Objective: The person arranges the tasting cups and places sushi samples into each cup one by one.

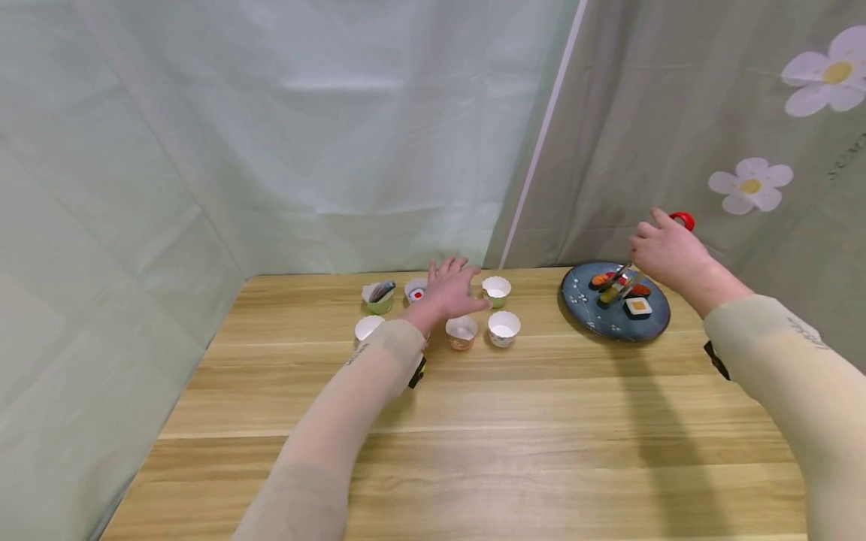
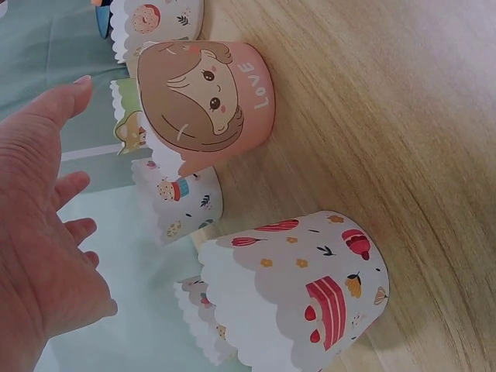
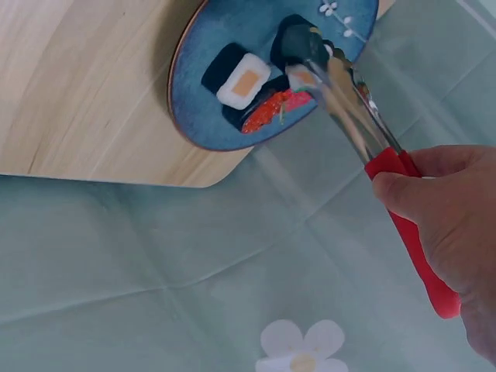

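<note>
In my right hand (image 1: 666, 252) I grip a pair of tongs (image 3: 415, 232) with red handles and metal arms. The tong tips reach down over a dark-wrapped sushi piece (image 3: 298, 43) on the blue plate (image 1: 582, 312); whether they pinch it is unclear. Beside it lie a white-topped sushi piece (image 1: 638, 307) and an orange-red topped piece (image 3: 265, 111). My left hand (image 1: 452, 291) hovers over paper baking cups with its fingers spread, holding nothing. An orange cup (image 2: 248, 101) with a girl's face and a white cup (image 2: 341, 291) with a cake print stand below it.
Several paper cups stand in two rows. A green cup (image 1: 381, 306) contains a dark silvery piece (image 1: 383, 291); another contains a red-centred piece (image 1: 417, 295). The wooden table (image 1: 514, 451) meets a pale curtain (image 1: 379, 150) at its back edge.
</note>
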`<state>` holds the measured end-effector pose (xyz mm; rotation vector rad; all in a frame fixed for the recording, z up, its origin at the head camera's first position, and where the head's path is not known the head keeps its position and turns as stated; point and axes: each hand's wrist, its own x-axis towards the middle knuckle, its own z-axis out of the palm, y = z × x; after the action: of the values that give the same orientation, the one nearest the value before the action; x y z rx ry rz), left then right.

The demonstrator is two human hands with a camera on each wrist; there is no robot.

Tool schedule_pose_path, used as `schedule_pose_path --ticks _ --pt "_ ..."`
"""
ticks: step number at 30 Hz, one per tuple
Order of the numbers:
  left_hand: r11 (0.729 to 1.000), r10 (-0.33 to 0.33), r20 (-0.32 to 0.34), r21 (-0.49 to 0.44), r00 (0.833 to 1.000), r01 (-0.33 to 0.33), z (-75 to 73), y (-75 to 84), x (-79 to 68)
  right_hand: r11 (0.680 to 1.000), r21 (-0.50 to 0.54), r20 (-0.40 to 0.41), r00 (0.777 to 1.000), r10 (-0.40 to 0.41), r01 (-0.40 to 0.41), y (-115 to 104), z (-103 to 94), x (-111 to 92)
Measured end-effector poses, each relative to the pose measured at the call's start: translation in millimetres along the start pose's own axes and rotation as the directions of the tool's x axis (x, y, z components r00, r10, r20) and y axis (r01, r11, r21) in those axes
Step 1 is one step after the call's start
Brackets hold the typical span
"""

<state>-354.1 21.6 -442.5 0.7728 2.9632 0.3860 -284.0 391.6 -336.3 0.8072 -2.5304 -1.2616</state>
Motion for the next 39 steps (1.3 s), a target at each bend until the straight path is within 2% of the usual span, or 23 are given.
schedule_pose_path --ticks 6,13,20,26,33,39 --pt "1.0 0.0 0.005 -0.006 1.0 0.0 2.0 -1.0 4.4 1.0 0.021 0.015 1.0 0.006 -0.006 -2 -5.3 2" --pt "1.0 0.012 0.005 0.002 1.0 -0.012 7.5 -1.9 11.4 0.999 0.03 0.07 0.997 0.033 -0.036 -4 -3.8 -3" --pt "1.0 -0.005 0.019 -0.021 1.0 0.006 5.9 1.5 13.5 0.999 0.029 0.067 0.997 0.033 -0.035 -6 -5.0 -6" --pt "1.0 -0.005 0.02 0.0 1.0 0.005 8.8 4.9 17.8 0.996 0.079 0.063 0.997 0.043 -0.048 -4 -9.2 -10" --pt "0.999 -0.004 0.005 0.04 1.0 0.003 12.9 7.0 19.5 0.979 0.17 0.048 0.993 0.107 -0.114 2 -25.6 -17" --pt "0.997 -0.033 0.011 0.066 0.999 0.032 17.3 6.2 24.5 0.967 0.21 -0.028 0.988 0.155 -0.146 6 -46.8 -16"
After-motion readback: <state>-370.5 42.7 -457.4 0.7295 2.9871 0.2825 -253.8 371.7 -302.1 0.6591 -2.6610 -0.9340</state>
